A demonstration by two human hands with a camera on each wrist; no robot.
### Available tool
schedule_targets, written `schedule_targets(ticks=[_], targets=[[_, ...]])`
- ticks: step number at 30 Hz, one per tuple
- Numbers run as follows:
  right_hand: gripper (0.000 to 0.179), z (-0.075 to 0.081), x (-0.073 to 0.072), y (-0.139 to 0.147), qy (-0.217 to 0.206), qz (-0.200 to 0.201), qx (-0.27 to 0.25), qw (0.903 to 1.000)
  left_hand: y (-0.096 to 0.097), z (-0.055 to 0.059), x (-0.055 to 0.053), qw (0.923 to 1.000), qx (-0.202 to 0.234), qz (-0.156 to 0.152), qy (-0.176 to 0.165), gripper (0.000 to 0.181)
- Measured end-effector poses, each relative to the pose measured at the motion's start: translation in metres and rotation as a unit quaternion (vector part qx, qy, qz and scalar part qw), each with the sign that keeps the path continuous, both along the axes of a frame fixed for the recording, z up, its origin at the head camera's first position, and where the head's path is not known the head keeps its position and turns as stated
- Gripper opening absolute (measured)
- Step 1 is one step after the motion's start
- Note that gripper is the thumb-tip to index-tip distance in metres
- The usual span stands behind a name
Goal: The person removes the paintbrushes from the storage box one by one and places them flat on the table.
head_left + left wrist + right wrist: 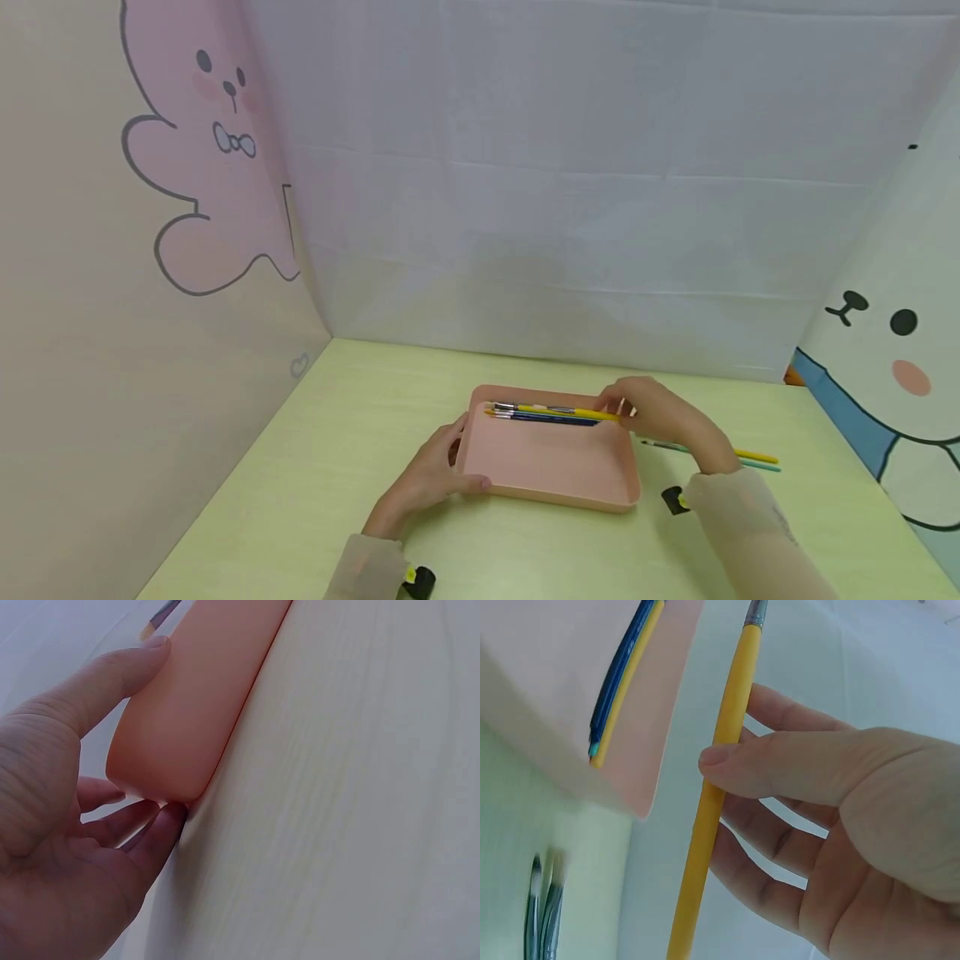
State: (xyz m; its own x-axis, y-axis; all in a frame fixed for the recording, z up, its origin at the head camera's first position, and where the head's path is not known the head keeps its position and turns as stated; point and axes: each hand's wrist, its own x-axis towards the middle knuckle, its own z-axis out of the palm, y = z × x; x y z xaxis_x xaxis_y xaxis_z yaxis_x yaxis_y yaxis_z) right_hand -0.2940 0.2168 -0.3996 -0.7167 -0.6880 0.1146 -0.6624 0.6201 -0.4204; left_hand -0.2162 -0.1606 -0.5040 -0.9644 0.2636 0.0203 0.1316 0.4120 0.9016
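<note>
We count one left hand (435, 468), clamped on the near left corner of the pink tray (547, 460); within that tray, along its far side, blue and yellow brushes (613, 681); one yellow paintbrush (731, 701) over its far right, pinched by our right hand (663, 412); two loose brushes (759, 457) farther right on the table (300, 517).

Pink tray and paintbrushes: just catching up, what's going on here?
A person is working with both hands. The left hand holds the near left corner of the pink tray, while the right hand pinches a yellow-handled brush. Other brushes lie inside the tray, near its far side. Two more brushes lie on the table, right of the tray.
</note>
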Motion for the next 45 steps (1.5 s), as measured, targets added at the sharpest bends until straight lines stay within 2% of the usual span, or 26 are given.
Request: schedule_targets(ticks=[7,11,22,31,38,45], targets=[[0.037,-0.004,0.010,0.033,-0.002,-0.015,-0.021,0.9997,0.001,0.004,0.001,0.9999,0.011,0.001,-0.005,0.118],[0.037,-0.008,0.016,0.051,0.002,-0.033,-0.010,0.9994,0.001,0.004,0.001,0.9999,0.012,0.000,-0.005,0.118],[0.036,-0.022,0.033,0.084,-0.011,-0.077,-0.008,0.9969,0.000,0.001,-0.001,0.9999,-0.008,-0.004,-0.009,0.118],[0.036,-0.021,0.035,0.102,-0.022,-0.105,0.001,0.9942,-0.001,0.002,-0.001,1.0000,-0.005,0.003,-0.006,0.117],[0.036,-0.018,0.036,0.111,-0.027,-0.110,-0.002,0.9936,-0.002,0.001,-0.002,0.9999,-0.006,0.001,-0.009,0.119],[0.035,-0.024,0.034,0.124,-0.038,-0.117,0.009,0.9924,-0.002,0.001,-0.001,0.9999,-0.006,0.005,-0.010,0.118]])
